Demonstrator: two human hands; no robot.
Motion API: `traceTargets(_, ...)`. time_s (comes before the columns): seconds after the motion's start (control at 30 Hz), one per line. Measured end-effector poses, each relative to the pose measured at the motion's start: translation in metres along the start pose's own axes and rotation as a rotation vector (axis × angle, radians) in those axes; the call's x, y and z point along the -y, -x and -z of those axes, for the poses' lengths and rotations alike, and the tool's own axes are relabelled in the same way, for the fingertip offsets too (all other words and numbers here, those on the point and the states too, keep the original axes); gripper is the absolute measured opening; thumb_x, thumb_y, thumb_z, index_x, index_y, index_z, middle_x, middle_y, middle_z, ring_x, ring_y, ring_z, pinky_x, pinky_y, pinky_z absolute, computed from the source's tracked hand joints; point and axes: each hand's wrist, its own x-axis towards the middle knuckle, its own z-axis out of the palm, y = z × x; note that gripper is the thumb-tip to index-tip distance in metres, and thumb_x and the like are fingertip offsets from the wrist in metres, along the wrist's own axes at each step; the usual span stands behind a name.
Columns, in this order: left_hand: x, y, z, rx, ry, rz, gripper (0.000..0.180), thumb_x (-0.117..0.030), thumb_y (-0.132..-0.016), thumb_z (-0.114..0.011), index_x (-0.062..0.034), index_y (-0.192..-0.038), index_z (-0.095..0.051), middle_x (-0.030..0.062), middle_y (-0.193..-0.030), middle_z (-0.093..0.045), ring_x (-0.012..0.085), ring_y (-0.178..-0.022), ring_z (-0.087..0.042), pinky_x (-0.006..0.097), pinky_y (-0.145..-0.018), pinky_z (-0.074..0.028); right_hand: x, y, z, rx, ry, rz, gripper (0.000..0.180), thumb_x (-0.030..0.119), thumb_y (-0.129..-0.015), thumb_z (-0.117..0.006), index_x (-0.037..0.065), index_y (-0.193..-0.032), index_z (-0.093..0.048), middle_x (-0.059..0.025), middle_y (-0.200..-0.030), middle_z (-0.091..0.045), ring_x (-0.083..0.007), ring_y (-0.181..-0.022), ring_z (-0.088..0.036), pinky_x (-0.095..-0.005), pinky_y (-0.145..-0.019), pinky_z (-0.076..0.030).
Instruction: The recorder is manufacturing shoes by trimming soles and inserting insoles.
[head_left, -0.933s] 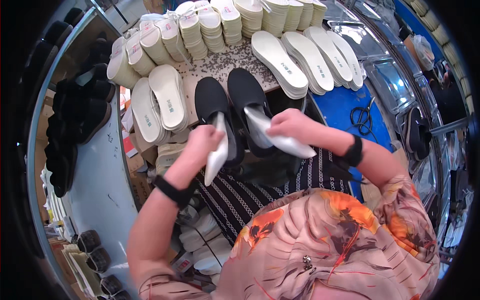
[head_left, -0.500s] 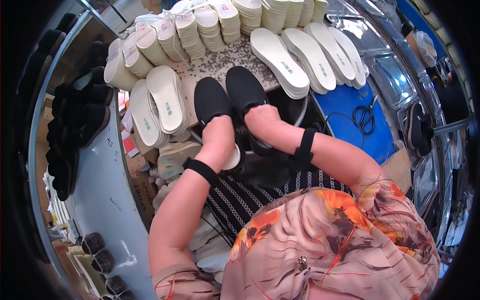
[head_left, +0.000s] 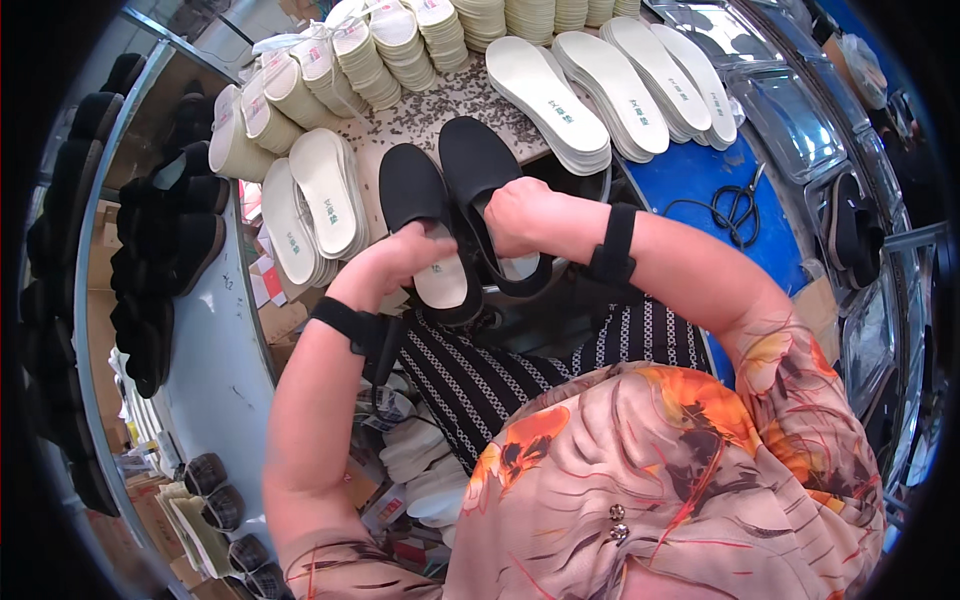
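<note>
Two black slip-on shoes, the left shoe (head_left: 413,187) and the right shoe (head_left: 474,155), lie side by side in front of me, toes pointing away. A pale insole (head_left: 441,284) shows inside the left shoe, and another pale insole (head_left: 521,266) in the heel of the right one. My left hand (head_left: 402,256) is at the left shoe's opening, its slightly blurred fingers stretched over the insole. Curled at the right shoe's opening, my right hand (head_left: 518,218) grips its upper edge; its fingertips are hidden inside. Black straps circle both my wrists.
Stacked white insoles flank the shoes, a left stack (head_left: 328,190) and a right stack (head_left: 548,105). Bundled insoles (head_left: 400,55) line the back of the scrap-strewn board (head_left: 425,125). Black scissors (head_left: 738,215) lie on a blue surface (head_left: 690,195). More dark shoes (head_left: 185,240) stand on a left shelf.
My left hand has drawn back and left from deep in its shoe, uncovering the insole. The right hand has shifted to its shoe's opening edge, and its insole's heel now shows.
</note>
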Motion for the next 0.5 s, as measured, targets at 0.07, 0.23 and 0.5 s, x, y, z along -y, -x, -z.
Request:
traceTargets(0.07, 0.007, 0.0, 0.001, 0.021, -0.332, -0.199, 0.066, -0.023, -0.074, -0.067, 0.0053, -0.126, -0.037, 0.0211, -0.109, -0.058, 0.0314, -0.098, -0.059, 0.036, -0.084, -0.048, 0.001, -0.001, 0.006, 0.109, 0.066, 0.035, 0.024, 0.02, -0.07, -0.061, 0.01, -0.091, -0.069, -0.0079, -0.092, -0.067, -0.0211, -0.087, -0.064, -0.0329, -0.069, -0.052)
traceTargets(0.23, 0.016, 0.003, -0.023, -0.329, -1.044, -0.423, 0.043, -0.023, -0.073, -0.067, 0.0023, -0.103, -0.049, 0.0175, -0.079, -0.065, 0.0311, -0.074, -0.065, 0.04, -0.063, -0.053, 0.016, -0.002, 0.006, 0.139, 0.244, 0.147, 0.03, 0.022, -0.07, -0.069, 0.009, -0.097, -0.067, -0.0068, -0.099, -0.066, -0.023, -0.092, -0.063, -0.036, -0.073, -0.051)
traceTargets(0.5, -0.013, 0.014, 0.004, 0.139, -0.085, -0.141, 0.038, -0.023, -0.082, -0.052, 0.0121, -0.097, -0.053, 0.025, -0.087, -0.063, 0.0299, -0.073, -0.066, 0.037, -0.058, -0.056, 0.001, 0.012, 0.023, 0.094, 0.091, 0.179, 0.029, 0.029, -0.079, -0.06, 0.002, -0.09, -0.063, -0.0139, -0.083, -0.066, -0.0318, -0.082, -0.063, -0.0424, -0.07, -0.049)
